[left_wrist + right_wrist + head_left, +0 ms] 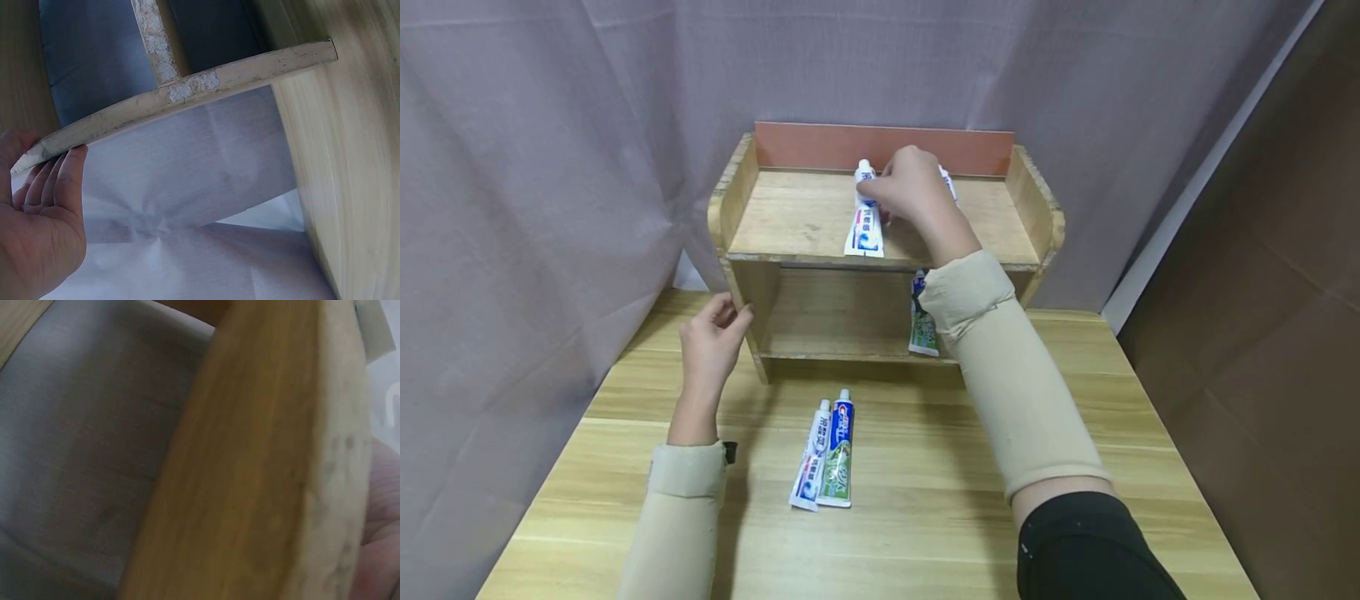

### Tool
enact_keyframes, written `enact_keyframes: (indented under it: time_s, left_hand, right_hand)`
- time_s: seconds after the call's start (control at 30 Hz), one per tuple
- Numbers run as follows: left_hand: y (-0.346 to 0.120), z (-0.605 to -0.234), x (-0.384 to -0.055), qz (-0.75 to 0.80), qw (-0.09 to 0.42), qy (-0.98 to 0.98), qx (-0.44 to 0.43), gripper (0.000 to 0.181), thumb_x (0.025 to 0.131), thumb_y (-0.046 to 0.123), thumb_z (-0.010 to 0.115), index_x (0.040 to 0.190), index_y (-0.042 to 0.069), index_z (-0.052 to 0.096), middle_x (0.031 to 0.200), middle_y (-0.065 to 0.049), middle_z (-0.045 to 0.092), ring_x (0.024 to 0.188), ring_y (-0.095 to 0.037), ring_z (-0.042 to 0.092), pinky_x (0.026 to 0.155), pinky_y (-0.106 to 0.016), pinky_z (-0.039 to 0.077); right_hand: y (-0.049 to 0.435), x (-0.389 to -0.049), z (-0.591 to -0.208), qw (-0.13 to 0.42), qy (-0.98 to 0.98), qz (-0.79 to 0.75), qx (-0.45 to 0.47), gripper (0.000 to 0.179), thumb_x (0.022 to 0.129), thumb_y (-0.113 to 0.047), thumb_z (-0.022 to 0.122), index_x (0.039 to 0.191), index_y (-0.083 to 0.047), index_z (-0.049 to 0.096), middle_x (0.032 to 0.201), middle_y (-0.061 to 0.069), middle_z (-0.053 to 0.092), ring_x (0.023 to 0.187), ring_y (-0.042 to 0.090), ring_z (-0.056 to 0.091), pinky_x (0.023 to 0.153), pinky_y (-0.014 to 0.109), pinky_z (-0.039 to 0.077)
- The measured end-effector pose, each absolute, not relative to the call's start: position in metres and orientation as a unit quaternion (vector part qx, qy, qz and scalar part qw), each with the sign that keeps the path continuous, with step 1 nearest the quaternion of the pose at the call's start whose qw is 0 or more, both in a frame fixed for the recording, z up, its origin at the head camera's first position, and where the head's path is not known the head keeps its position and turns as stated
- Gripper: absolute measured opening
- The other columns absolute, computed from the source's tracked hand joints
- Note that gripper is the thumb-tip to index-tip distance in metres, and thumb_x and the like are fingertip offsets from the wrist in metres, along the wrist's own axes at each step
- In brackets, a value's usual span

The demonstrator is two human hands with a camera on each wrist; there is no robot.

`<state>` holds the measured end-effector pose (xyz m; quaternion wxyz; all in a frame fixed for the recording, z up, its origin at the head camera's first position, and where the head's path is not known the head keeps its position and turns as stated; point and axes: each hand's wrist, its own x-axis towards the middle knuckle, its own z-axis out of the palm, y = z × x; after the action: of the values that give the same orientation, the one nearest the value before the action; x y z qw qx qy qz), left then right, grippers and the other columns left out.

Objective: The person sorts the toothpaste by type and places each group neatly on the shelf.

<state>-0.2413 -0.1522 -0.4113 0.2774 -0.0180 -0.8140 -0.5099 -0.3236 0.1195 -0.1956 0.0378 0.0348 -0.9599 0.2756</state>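
Observation:
My right hand [913, 192] is over the upper board of a small wooden shelf [790, 217], pinching a white and blue toothpaste tube [865, 221] near its cap; the fingers are partly hidden behind the hand. Another white tube [949, 183] shows just past that hand. At the shelf's left side panel, my left hand [711, 337] grips the edge; the left wrist view shows its fingers against the panel [125, 115]. In the right wrist view, wood [250, 456] covers most of the right hand [381, 512].
A green and blue toothpaste tube [923, 325] lies on the lower board, partly behind the right sleeve. On the table [925, 467] in front, a white tube [812, 458] and a blue-green Crest tube [838, 454] lie side by side. Grey curtain [587, 125] hangs behind the shelf.

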Motion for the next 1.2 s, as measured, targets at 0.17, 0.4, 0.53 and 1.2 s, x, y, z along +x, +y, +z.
enact_keyframes:
  time_s: [0.17, 0.4, 0.53, 1.2]
  left_hand:
    - [-0.153, -0.411, -0.240, -0.513, 0.270, -0.815, -0.012, 0.022, 0.092, 0.019, 0.071, 0.109, 0.006, 0.074, 0.104, -0.013, 0.075, 0.098, -0.026, 0.073, 0.084, -0.031, 0.059]
    - [-0.152, -0.413, -0.240, -0.519, 0.269, -0.811, -0.016, 0.023, 0.092, 0.019, 0.071, 0.110, 0.006, 0.074, 0.106, -0.013, 0.075, 0.098, -0.026, 0.073, 0.084, -0.030, 0.059]
    - [-0.152, -0.413, -0.241, -0.519, 0.269, -0.811, -0.014, 0.022, 0.093, 0.019, 0.071, 0.109, 0.006, 0.075, 0.105, -0.012, 0.075, 0.097, -0.025, 0.073, 0.083, -0.029, 0.059]
    - [-0.151, -0.414, -0.243, -0.511, 0.273, -0.815, -0.014, 0.019, 0.092, 0.018, 0.071, 0.107, 0.007, 0.075, 0.101, -0.011, 0.076, 0.094, -0.025, 0.074, 0.081, -0.030, 0.061]
  right_hand:
    - [0.121, -0.328, -0.201, 0.036, -0.961, 0.272, 0.033, 0.037, 0.091, -0.040, 0.063, 0.068, -0.012, 0.062, 0.057, -0.001, 0.061, 0.050, 0.012, 0.054, 0.044, 0.023, 0.036]
    - [0.124, -0.331, -0.206, 0.046, -0.962, 0.268, 0.032, 0.038, 0.091, -0.041, 0.062, 0.067, -0.012, 0.062, 0.054, -0.003, 0.058, 0.050, 0.011, 0.054, 0.045, 0.023, 0.038]
    - [0.124, -0.331, -0.207, 0.046, -0.962, 0.267, 0.028, 0.038, 0.091, -0.041, 0.062, 0.065, -0.013, 0.060, 0.053, -0.004, 0.056, 0.048, 0.010, 0.053, 0.043, 0.022, 0.038]
    - [0.128, -0.330, -0.212, 0.072, -0.963, 0.260, 0.028, 0.041, 0.093, -0.046, 0.061, 0.069, -0.013, 0.066, 0.062, -0.003, 0.063, 0.054, 0.010, 0.053, 0.048, 0.023, 0.040]
